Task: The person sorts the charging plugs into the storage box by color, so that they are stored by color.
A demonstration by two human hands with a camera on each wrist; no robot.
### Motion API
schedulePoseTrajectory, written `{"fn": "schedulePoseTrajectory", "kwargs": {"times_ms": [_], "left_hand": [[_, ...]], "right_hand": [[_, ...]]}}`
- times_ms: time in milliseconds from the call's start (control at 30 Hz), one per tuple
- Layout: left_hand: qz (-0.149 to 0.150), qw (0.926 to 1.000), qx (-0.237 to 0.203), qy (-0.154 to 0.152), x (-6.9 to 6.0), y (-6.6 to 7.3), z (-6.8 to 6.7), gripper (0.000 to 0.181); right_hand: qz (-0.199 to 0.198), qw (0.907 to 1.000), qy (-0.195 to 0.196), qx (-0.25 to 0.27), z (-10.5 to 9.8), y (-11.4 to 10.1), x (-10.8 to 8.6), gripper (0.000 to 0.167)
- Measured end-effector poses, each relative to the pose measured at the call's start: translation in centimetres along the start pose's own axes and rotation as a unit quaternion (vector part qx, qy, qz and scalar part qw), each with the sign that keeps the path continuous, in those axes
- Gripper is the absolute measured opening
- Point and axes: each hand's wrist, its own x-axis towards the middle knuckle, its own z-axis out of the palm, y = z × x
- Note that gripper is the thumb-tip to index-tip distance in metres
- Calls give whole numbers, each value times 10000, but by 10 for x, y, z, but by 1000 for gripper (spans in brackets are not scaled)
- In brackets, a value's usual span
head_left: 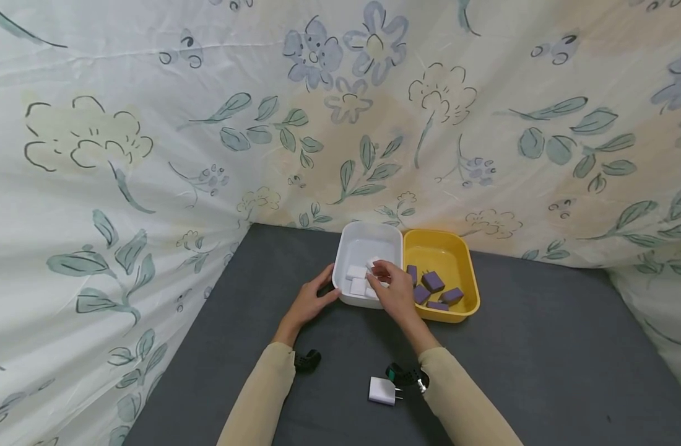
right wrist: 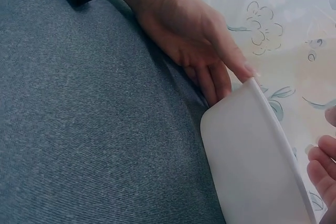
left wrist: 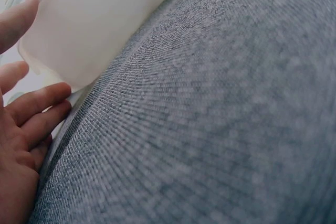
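Observation:
My left hand (head_left: 307, 301) rests at the near left corner of a white bin (head_left: 368, 233). Its thumb touches the rim and its loosely extended fingers lie along the outer wall, as the right wrist view shows. Over the inside of this bin, my right hand (head_left: 397, 291) pinches a white charger (head_left: 372, 264), partly hidden by the fingers. Below it, several white chargers (head_left: 358, 286) lie on the bin floor. Another white charger (head_left: 382, 391), prongs pointing right, lies on the table near my right wrist.
A yellow bin (head_left: 467, 296) stands against the white bin's right side, with several purple chargers (head_left: 433, 282) in it. Both stand on a dark grey table (head_left: 546, 347). Flowered cloth (head_left: 340, 155) hangs behind and at the sides. Black bands (head_left: 308, 360) circle both wrists.

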Motion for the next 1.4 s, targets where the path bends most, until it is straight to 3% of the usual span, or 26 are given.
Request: {"fn": "schedulePoseTrajectory", "kwargs": {"times_ms": [400,633,800,967,1233,1400], "left_hand": [[-3,10000,18,21,1,-2,0,69],[-1,9997,-126,214,11,-36,11,70],[8,9995,-146,297,11,-40,11,69],[2,9996,-167,249,10,-39,11,69],[16,9995,-259,206,11,-38,10,69],[-25,9998,-187,-55,4,-11,2,70]], "right_hand": [[-269,9995,83,153,-1,5,-11,26],[-404,9991,83,35,-2,8,-22,18],[-389,9991,133,135,-3,7,-26,16],[-288,9992,174,194,-5,7,-30,17],[-602,9981,91,83,-9,5,-40,18],[-646,9979,0,34,-15,5,-43,18]]}}
